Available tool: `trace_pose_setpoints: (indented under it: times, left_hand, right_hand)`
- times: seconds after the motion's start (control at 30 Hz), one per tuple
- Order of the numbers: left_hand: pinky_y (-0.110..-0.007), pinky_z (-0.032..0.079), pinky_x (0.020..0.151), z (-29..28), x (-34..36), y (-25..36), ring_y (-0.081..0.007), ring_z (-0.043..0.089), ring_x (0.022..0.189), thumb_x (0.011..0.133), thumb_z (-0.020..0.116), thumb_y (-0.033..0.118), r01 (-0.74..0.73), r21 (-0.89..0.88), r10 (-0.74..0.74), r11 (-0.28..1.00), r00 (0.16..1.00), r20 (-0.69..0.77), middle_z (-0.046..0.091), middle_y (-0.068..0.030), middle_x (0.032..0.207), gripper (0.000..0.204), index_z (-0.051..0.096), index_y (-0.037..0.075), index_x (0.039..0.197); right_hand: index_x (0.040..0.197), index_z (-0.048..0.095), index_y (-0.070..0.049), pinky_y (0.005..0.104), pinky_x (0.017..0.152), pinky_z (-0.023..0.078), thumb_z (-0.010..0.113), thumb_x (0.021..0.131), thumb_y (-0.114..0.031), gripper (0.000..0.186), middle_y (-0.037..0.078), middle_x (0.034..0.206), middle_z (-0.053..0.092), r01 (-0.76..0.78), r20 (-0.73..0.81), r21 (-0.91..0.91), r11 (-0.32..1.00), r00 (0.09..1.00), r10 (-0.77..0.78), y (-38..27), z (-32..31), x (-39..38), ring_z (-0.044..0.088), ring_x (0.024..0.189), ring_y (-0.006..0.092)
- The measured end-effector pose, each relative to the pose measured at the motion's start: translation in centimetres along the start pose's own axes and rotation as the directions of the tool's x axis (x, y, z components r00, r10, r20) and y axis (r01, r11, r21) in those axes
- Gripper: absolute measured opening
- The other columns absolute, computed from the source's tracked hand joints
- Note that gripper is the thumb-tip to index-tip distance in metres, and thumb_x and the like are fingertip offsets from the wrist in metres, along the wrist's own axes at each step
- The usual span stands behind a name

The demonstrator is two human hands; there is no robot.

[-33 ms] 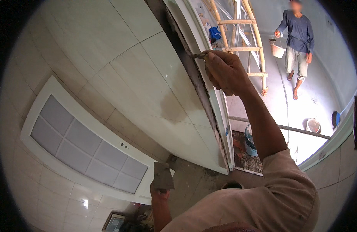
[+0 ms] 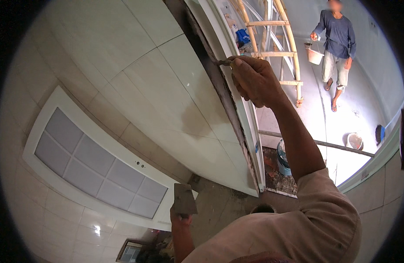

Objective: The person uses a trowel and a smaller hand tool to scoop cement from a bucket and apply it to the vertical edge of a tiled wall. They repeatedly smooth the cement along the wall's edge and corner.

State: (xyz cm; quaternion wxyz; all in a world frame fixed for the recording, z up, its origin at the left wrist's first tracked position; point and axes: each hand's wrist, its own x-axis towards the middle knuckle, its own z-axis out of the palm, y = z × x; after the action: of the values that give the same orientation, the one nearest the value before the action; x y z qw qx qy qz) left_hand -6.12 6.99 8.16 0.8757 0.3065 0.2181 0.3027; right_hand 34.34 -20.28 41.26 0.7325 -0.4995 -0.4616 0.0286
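Observation:
My right hand is raised to the white door frame, its fingers closed round a small trowel. Only a short dark part of the trowel shows, touching the rough gap between the tiled wall and the frame. Lower down, my left hand grips a flat grey rectangular plate from below. A dark smear of mortar seems to lie on the plate, though its amount is hard to make out. A damp patch darkens the wall tiles beside the gap.
A white door with frosted panes leans at the left. Beyond the doorway stand a bamboo ladder and a person carrying a bucket. Other buckets are on the floor. A bar crosses the opening low down.

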Motion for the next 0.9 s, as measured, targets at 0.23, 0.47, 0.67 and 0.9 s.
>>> trace_pose_setpoints:
  times: [0.23, 0.47, 0.67, 0.9]
  left_hand:
    - [-0.041, 0.061, 0.069, 4.5, -1.3, 0.1, -0.0296, 0.07, 0.087, 0.096, 0.056, 0.031, 0.011, 0.015, -0.009, 1.0, 0.989, -0.145, 0.069, -0.0145, 0.102, 0.037, 0.061, 0.003, 0.119]
    - [-0.034, 0.058, 0.054, 5.8, -2.1, 0.0, -0.0262, 0.07, 0.076, 0.092, 0.062, 0.03, 0.03, 0.055, -0.026, 0.998, 0.997, -0.077, 0.069, -0.0135, 0.097, 0.036, 0.062, 0.003, 0.115]
    - [-0.045, 0.061, 0.08, 4.1, -2.2, -0.1, -0.0294, 0.07, 0.097, 0.091, 0.065, 0.027, -0.008, 0.018, 0.011, 1.0, 0.991, -0.136, 0.07, -0.0134, 0.11, 0.04, 0.062, 0.001, 0.12]
    - [-0.047, 0.061, 0.081, 5.3, -2.5, -0.3, -0.0348, 0.069, 0.099, 0.098, 0.052, 0.025, 0.007, -0.058, -0.022, 0.998, 0.965, -0.261, 0.069, -0.0184, 0.114, 0.035, 0.061, 0.002, 0.123]
  right_hand:
    - [0.112, 0.066, 0.002, 0.0264, 0.044, 0.043, 0.05, 0.107, -0.04, 0.046, -0.001, 0.063, 0.052, -0.041, 0.108, 0.199, 0.979, 0.994, 0.02, 4.0, 0.0, -6.6, 0.05, 0.049, 0.0072]
    - [0.113, 0.066, 0.001, 0.0256, 0.045, 0.044, 0.05, 0.107, -0.039, 0.044, 0.0, 0.068, 0.054, -0.012, 0.052, 0.073, 0.997, 0.999, 0.009, 5.7, -2.3, -4.7, 0.051, 0.051, 0.0066]
    - [0.118, 0.067, 0.002, 0.0265, 0.045, 0.042, 0.05, 0.107, -0.035, 0.042, -0.001, 0.061, 0.053, -0.091, 0.02, 0.07, 0.993, 0.996, 0.089, 6.5, -1.0, -5.7, 0.049, 0.049, 0.0068]
    - [0.122, 0.066, 0.004, 0.0264, 0.048, 0.042, 0.052, 0.107, -0.029, 0.04, -0.003, 0.065, 0.054, -0.03, 0.052, 0.078, 0.996, 0.998, 0.026, 9.2, -0.6, -10.6, 0.047, 0.053, 0.0053]
